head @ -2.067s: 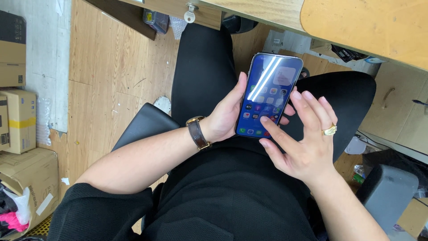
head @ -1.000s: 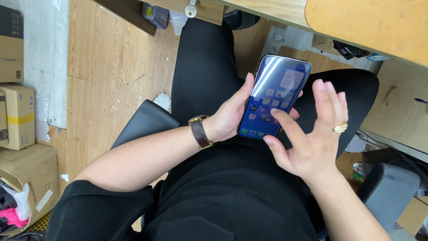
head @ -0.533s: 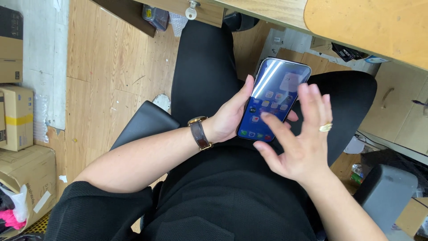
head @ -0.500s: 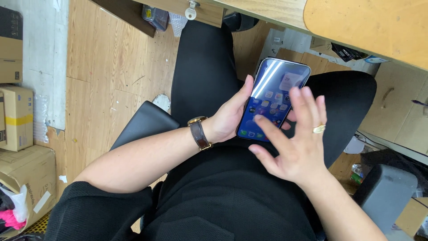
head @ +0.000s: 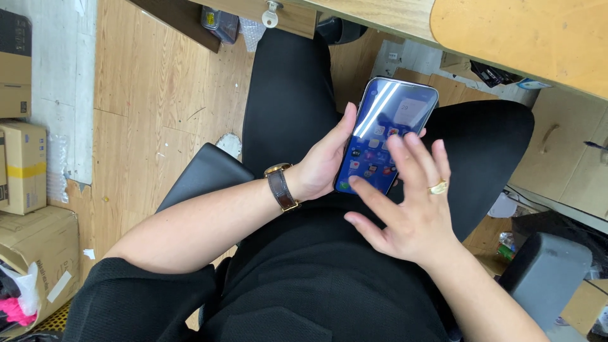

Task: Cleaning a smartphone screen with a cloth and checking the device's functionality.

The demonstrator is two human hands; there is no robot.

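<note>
Head view: left hand point(head: 320, 166) is wrapped around the edge of a smartphone point(head: 386, 136), holding it tilted above the lap with its lit screen facing up. Right hand point(head: 408, 209) grips nothing, fingers spread wide over the lower screen, a gold ring point(head: 437, 187) on one finger. Cardboard boxes point(head: 25, 166) stand on the floor at far left.

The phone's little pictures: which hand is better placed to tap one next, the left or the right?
Probably the right hand. It is free, spread just over the lower part of the phone, fingers above the screen. The left hand is wrapped round the phone's edge, holding it up, so it can't easily tap.
</note>
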